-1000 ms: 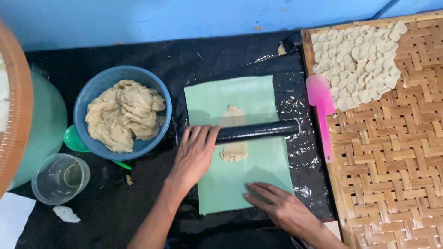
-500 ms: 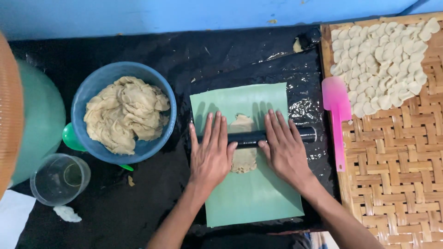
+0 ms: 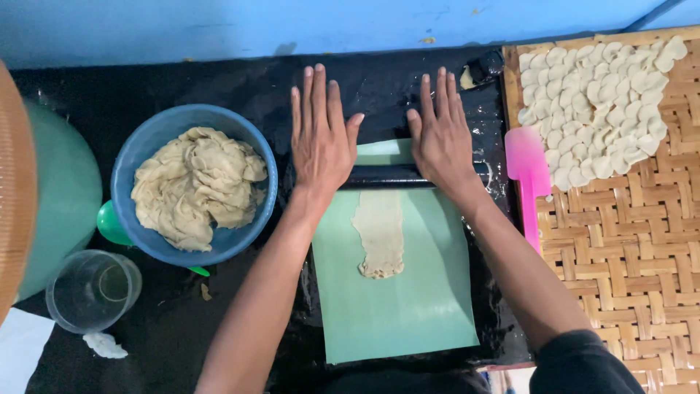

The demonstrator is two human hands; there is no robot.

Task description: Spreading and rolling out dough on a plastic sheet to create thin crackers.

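A black rolling pin [image 3: 383, 176] lies across the far end of a pale green mat [image 3: 397, 292]. My left hand [image 3: 321, 135] presses flat on its left part, fingers spread and stretched forward. My right hand [image 3: 440, 135] presses flat on its right part in the same way. Behind the pin a long, thin strip of beige dough [image 3: 379, 233] lies rolled out on the mat, running toward me.
A blue bowl [image 3: 149, 135] of dough lumps sits to the left, with a green spoon [image 3: 111, 225] under it and a clear cup [image 3: 91, 288] nearby. A pink scraper [image 3: 526, 171] lies at the right, beside a woven bamboo tray [image 3: 627, 255] with several small dough pieces [image 3: 598, 109].
My right hand joined the left on the pin. Both hands then pushed the pin away from me to the mat's far end, stretching the dough lump into a long strip.
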